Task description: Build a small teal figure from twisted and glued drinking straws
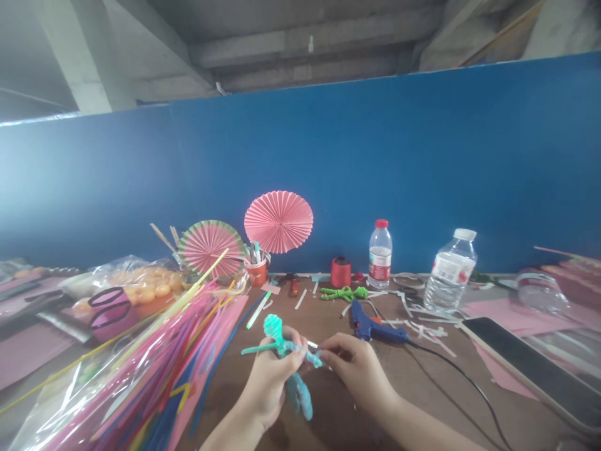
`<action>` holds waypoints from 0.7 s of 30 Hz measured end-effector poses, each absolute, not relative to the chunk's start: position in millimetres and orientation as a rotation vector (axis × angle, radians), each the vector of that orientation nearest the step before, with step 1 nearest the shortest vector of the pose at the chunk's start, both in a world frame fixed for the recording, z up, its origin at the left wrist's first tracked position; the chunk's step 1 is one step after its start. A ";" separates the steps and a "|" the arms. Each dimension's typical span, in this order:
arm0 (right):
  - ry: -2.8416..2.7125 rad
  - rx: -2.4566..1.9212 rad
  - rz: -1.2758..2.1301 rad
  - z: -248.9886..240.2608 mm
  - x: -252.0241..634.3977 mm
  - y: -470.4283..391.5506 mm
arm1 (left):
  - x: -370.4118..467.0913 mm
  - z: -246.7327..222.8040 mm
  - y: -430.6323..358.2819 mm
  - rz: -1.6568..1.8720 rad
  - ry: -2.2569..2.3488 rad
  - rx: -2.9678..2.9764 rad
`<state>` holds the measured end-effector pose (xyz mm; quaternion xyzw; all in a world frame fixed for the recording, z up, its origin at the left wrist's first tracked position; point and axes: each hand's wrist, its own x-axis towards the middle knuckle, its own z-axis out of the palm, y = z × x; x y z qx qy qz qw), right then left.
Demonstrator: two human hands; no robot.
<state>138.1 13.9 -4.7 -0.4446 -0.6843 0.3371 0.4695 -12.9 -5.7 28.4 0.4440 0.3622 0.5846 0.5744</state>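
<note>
A small turquoise figure bent from fuzzy pipe cleaners (300, 391) is held over the table, with a coiled round head, a straight stem to the left and limbs hanging below. My left hand (272, 379) is closed around its middle, thumb on top. My right hand (357, 363) pinches the tip of its right-hand limb, which looks wound in a coil. A thin white piece shows between the hands; what it belongs to is unclear. Behind my right hand lies a blue glue gun (375, 326) with its cord trailing right.
At the left lies a plastic bag of colourful pipe cleaners (154, 369). Two water bottles (379, 257), a red thread spool (340, 272), green cord (344, 293) and paper scraps line the back. A phone (535, 366) lies right. Pleated paper fans (278, 222) stand before the blue partition (328, 150).
</note>
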 end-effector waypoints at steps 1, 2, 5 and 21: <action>-1.611 -1.125 0.892 -3.4 138.4 15.1 | -12.2 29.4 -6.1 1.348 0.861 1.082; -1.558 -1.143 0.932 -1.9 138.7 15.4 | -11.5 30.1 -6.0 1.336 0.901 1.137; -1.480 -1.146 0.909 3.5 139.8 11.1 | -10.4 29.9 -3.0 1.353 1.113 1.302; -1.861 -0.827 0.553 -15.8 136.6 4.6 | -10.5 19.8 -2.7 1.515 0.953 0.918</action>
